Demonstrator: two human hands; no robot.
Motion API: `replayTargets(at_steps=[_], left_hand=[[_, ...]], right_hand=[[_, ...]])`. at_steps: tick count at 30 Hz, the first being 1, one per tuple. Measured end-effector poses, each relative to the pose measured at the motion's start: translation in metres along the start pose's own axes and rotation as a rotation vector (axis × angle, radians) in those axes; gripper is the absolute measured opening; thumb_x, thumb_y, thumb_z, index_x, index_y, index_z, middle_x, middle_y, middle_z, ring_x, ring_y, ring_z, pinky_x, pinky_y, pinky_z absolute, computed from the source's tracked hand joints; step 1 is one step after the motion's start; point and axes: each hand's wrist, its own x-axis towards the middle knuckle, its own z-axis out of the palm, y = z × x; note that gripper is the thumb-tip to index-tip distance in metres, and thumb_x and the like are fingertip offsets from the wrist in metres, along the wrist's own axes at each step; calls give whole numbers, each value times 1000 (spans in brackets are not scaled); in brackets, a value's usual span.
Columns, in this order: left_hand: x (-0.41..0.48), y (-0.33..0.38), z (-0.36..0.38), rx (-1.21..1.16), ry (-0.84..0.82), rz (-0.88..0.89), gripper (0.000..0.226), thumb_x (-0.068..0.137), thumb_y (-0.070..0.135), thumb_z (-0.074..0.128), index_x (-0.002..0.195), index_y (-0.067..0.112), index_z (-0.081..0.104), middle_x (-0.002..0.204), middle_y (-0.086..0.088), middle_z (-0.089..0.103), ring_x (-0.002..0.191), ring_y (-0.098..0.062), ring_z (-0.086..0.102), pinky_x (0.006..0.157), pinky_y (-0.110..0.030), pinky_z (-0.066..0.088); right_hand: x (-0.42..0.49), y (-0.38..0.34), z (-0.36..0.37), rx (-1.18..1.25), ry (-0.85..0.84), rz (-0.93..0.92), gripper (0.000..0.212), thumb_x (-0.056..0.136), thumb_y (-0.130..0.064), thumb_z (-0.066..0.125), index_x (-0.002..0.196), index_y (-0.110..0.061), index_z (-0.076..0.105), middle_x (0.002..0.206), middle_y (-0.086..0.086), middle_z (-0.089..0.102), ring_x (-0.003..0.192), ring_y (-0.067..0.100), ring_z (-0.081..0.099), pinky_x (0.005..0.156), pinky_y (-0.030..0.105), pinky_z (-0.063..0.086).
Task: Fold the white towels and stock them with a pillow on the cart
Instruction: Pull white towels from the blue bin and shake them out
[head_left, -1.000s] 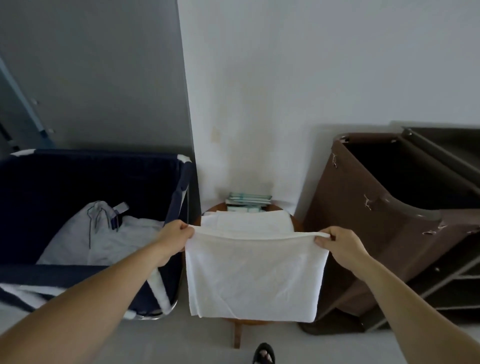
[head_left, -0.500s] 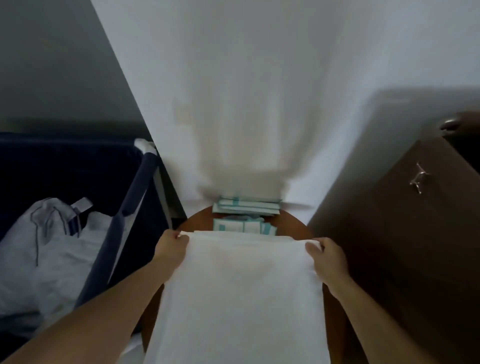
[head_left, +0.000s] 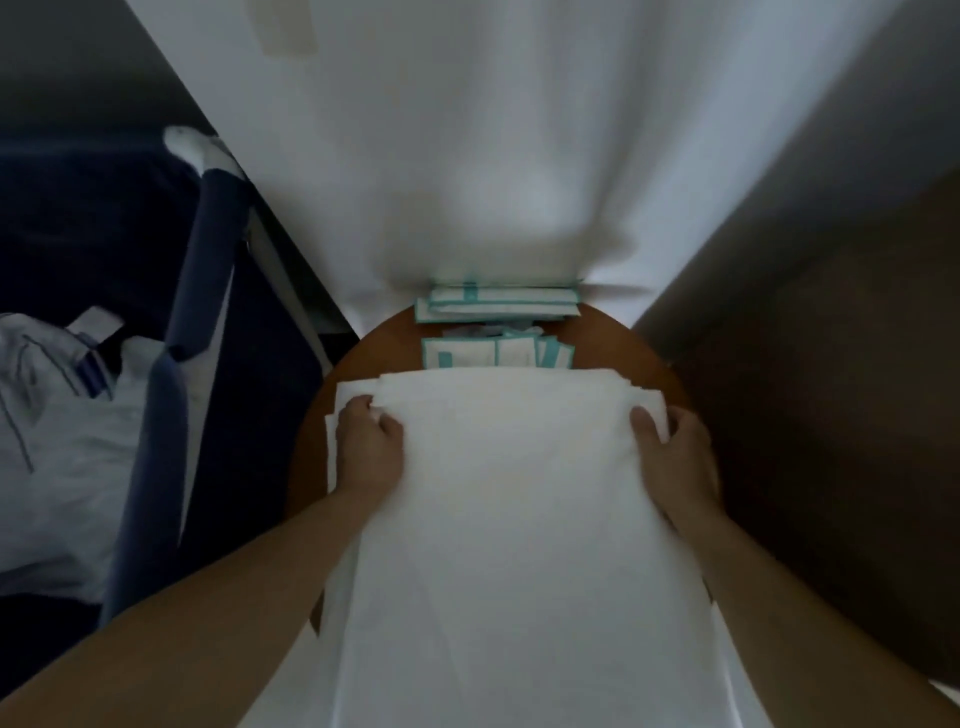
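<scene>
- Towel (head_left: 509, 499) is lying across the round counter (head_left: 311, 441), draping toward six o'clock over a folded stack.
- Left hand (head_left: 371, 447) and right hand (head_left: 675, 457) are each pinching a far corner, fingers curled.
- Squaring the edges with the stack before letting go would be wise.
- Packets (head_left: 498, 353) are sitting at twelve o'clock; better to be keeping clear.

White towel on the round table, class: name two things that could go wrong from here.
1. The white towel overhangs the near edge of the round table; if the left hand and right hand let go of its sides, it may slide off.
2. Pushed further back, it could shove the teal-edged packets.
</scene>
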Motion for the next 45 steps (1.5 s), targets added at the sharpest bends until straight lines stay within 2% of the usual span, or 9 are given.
replayTargets(at_steps=[7,11,15,22,26,29,32,37,45], left_hand=[[-46,-16,-21,634,-171,549,83,95,53,33,155,19,-13,163,-8,-20,150,-26,-18,120,-41,-9],[-96,-38,-9,734,-338,944,72,98,58,18,158,20,8,165,-9,-5,152,-26,-8,120,-48,0],[-117,-67,9,733,-365,717,72,94,67,4,154,33,-13,161,-1,-25,148,-18,-26,121,-47,-6],[-114,-68,20,767,-317,602,73,95,67,8,154,33,-16,160,3,-28,147,-14,-25,121,-43,-10],[-142,-68,2,700,-310,426,72,99,59,12,156,21,-10,164,-3,-16,150,-18,-16,122,-43,-6],[-170,-84,-16,634,-259,343,75,98,55,18,158,13,1,165,-4,-3,152,-20,-3,123,-42,3],[-181,-92,-27,517,-235,234,77,96,53,25,157,8,8,165,-7,5,152,-22,5,123,-39,9],[-184,-86,-35,470,-224,228,66,103,33,40,155,3,13,163,-12,15,151,-25,12,123,-37,11],[-187,-79,-41,472,-276,157,66,102,39,42,156,9,18,164,-8,10,151,-23,10,121,-34,11]], right_hand=[[-51,16,-6,-177,-148,93,98,84,-78,46,156,-19,17,159,10,30,142,35,35,113,55,33],[-98,27,-9,-476,22,-111,85,93,-71,30,157,-21,7,163,10,16,147,35,23,113,54,30],[-123,57,10,-716,16,-392,71,97,-67,10,157,-33,-4,167,3,-2,153,31,4,115,57,23],[-109,82,26,-527,-79,-394,67,99,-63,17,154,-40,-14,165,-7,-16,153,27,-4,118,51,19],[-120,80,-5,-172,-97,-138,81,94,-57,49,157,-29,6,163,1,19,142,32,35,109,51,39],[-127,82,-28,-27,-219,92,68,85,-53,67,138,-19,44,131,6,59,110,32,60,96,46,50],[-137,81,-41,12,-288,158,55,77,-50,76,118,-20,55,100,-2,63,81,20,59,82,39,52],[-151,70,-48,266,-297,156,53,66,-34,89,108,-17,61,103,2,69,88,24,66,80,41,56],[-160,64,-71,519,-856,221,73,70,-9,85,133,-25,53,122,5,69,113,31,64,97,49,53]])
